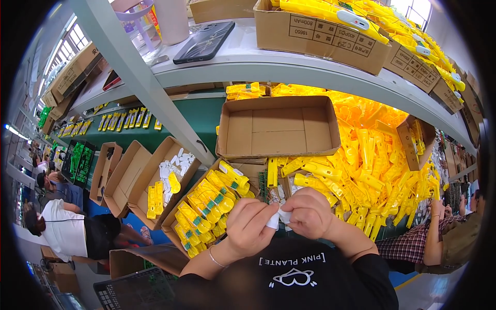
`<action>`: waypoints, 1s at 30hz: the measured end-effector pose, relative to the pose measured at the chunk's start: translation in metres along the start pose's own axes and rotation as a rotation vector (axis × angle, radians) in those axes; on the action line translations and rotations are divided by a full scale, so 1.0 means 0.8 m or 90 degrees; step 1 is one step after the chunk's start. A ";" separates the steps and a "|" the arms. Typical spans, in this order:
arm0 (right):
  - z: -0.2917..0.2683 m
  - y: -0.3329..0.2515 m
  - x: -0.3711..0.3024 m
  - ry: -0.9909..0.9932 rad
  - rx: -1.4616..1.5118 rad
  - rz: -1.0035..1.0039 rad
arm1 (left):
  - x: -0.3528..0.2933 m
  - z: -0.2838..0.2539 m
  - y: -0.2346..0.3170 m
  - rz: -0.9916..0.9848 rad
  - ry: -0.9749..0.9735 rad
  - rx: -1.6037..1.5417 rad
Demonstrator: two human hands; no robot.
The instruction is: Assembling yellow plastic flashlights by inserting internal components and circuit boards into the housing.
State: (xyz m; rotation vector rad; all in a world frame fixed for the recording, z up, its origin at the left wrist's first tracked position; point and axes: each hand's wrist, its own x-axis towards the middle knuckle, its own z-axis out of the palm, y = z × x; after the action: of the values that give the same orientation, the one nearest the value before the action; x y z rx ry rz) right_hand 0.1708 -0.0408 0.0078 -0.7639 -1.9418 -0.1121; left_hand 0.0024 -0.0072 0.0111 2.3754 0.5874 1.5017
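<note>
My left hand (251, 227) and my right hand (310, 213) meet fingertip to fingertip in front of my chest, both closed in a pinch. Small white material (273, 220) shows at the fingertips of both hands. Whether it is one piece, two pieces or finger covers, I cannot tell. Just left of my left hand stands a cardboard box (172, 227) packed with yellow plastic housings (206, 204) that carry small green boards and wires. Beyond my right hand spreads a large heap of loose yellow housings (361, 170).
An open cardboard box (279, 150) sits tilted behind my hands. Left of it, another box (150, 199) holds white pieces and several yellow housings. A grey shelf (310, 64) with a phone (205, 42) and filled cartons crosses above. People (59, 227) sit on both sides.
</note>
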 end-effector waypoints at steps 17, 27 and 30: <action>-0.006 0.001 0.000 0.032 0.034 -0.036 | 0.003 -0.013 -0.001 -0.086 -0.095 -0.203; -0.016 -0.009 -0.003 -0.096 0.242 0.025 | 0.015 -0.024 -0.026 -0.212 -0.298 -0.586; -0.018 -0.010 -0.003 -0.107 0.249 0.027 | 0.018 -0.022 -0.027 -0.198 -0.322 -0.581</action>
State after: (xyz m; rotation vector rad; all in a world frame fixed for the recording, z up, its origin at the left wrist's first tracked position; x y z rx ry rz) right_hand 0.1783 -0.0540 0.0146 -0.5654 -2.0189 0.3594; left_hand -0.0124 0.0185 0.0208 1.7111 0.0865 0.7294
